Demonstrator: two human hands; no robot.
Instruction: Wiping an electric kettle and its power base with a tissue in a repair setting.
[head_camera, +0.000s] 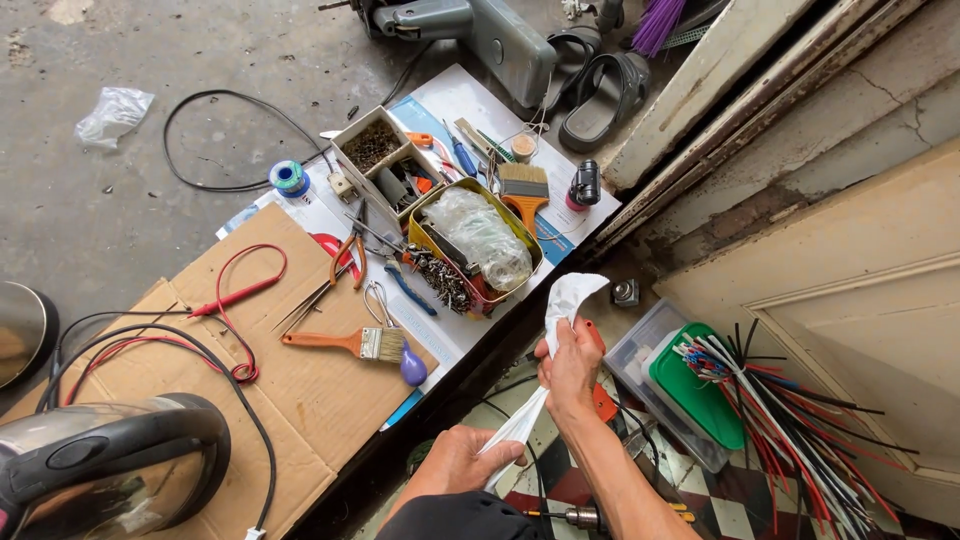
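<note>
I have a white cloth stretched between both hands over the gap by the cardboard sheet: my right hand is clamped around its upper part, with the free end sticking up above the fist, and my left hand is closed on the lower tail, down near the dark edge of the floor. An orange-handled tool shows just behind the right hand; I cannot tell whether the cloth is wrapped over it or merely passes in front. To work this well, I judge I should keep the cloth taut between the two grips, so it does not bunch or slip, and pull along its length rather than sideways. The loose top end hangs close to the yellow tin of screws and plastic bags, so I would keep it clear of that rim. The bundle of coloured wires on the green lid lies just to the right, and a careless elbow could snag it. The paintbrush and red probe lead lie well apart, out of the way.
</note>
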